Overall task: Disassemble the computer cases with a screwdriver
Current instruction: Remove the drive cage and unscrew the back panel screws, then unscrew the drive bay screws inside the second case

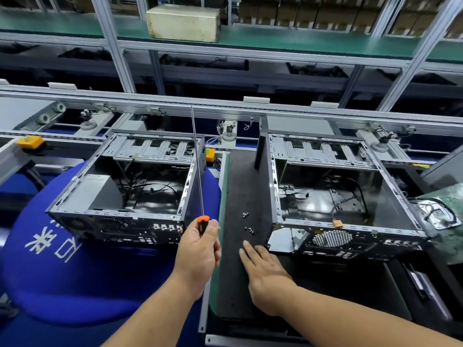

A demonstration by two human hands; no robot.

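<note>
Two opened computer cases (125, 186) sit mid-frame, left and right; the left hand (198, 254) grips the screwdriver (199, 169) upright; the right hand (265, 274), fingers straight, reaches for loose screws (249, 222) on the bench (240, 186); probably gathering them comes next.

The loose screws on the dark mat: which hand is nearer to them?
Right. The right hand lies flat on the dark mat, its fingers just short of the loose screws. The left hand grips the screwdriver further left.
</note>
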